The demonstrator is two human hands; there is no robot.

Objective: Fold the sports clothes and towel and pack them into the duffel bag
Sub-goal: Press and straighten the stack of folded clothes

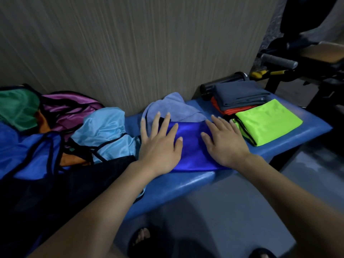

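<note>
A royal-blue sports garment lies folded flat on the blue padded bench. My left hand presses on its left side with straight, spread fingers. My right hand presses flat on its right side. Behind the garment a lavender-blue towel sits crumpled against the wall. To the right lie a folded neon-green garment and a stack of a folded dark grey piece over an orange one. A heap of unfolded clothes fills the left: light blue, purple, green, blue.
A wood-grain wall runs close behind the bench. A black cylinder lies behind the folded stack. Dark gym equipment with a grey handle stands at the right. A black mesh fabric hangs over the bench front at left. Sandalled feet show on the grey floor.
</note>
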